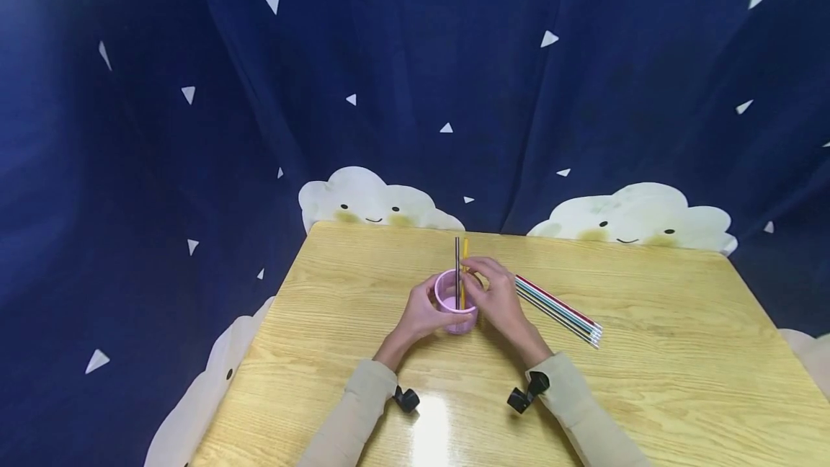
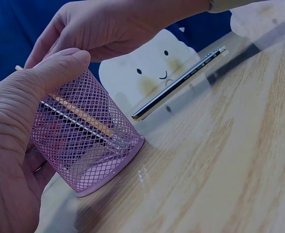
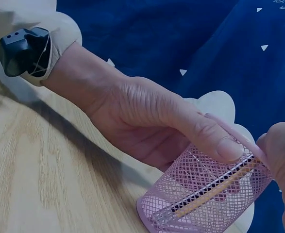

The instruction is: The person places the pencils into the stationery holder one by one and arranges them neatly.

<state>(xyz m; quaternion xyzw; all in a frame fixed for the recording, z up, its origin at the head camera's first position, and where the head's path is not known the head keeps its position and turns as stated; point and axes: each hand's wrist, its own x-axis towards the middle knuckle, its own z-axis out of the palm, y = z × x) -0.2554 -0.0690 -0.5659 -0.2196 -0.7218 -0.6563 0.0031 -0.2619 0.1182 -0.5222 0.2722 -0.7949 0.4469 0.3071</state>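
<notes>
My left hand (image 1: 423, 312) grips a pink mesh pencil cup (image 1: 459, 324) around its side, the thumb lying along the near rim. The cup stands upright on the table. A dark striped pencil (image 1: 457, 254) leans inside it. Beside that is a yellow pencil (image 1: 465, 245), which my right hand (image 1: 501, 299) pinches near the upper part, above the rim. Through the mesh in the left wrist view, the lower ends of the yellow pencil (image 2: 86, 114) and the dark one lie close to the cup's bottom. My right fingertips are partly hidden in both wrist views.
Several pencils (image 1: 559, 310), with red, green and dark barrels, lie side by side on the wooden table (image 1: 661, 366) to the right of the cup. Behind the table hangs a dark blue curtain (image 1: 402, 143) with white clouds. Each wrist wears a small black camera (image 1: 406, 400).
</notes>
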